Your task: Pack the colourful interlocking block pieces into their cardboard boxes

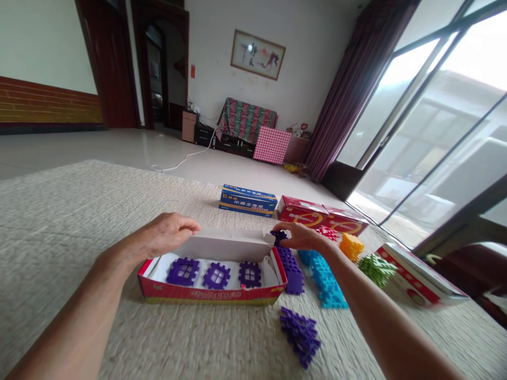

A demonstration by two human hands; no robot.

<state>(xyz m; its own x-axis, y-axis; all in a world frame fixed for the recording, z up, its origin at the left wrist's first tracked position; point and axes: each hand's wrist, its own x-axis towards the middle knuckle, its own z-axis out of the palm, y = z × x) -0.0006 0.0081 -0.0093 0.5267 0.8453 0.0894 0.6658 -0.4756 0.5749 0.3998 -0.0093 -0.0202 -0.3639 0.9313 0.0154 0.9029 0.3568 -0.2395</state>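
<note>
An open red cardboard box (214, 296) with a white inside lies across the rug in front of me. Three purple window-shaped building blocks (216, 275) sit in a row on its white lining. My left hand (172, 232) is closed at the far left corner of the raised white lid flap (233, 240). Beside the flap's right corner, my right hand (300, 235) curls finger and thumb around a dark purple block (279, 238). A row of purple blocks (291, 272) runs along the box's right side, below that hand. Nearer me lies a loose purple pile (301, 336).
Blue blocks (325, 282), orange blocks (351, 247), green blocks (376, 269) and red blocks (328, 233) lie to the right. A blue box (248, 202), red boxes (304, 212) and a white-and-red box (422, 277) stand around. The woven rug (190, 343) lies beneath.
</note>
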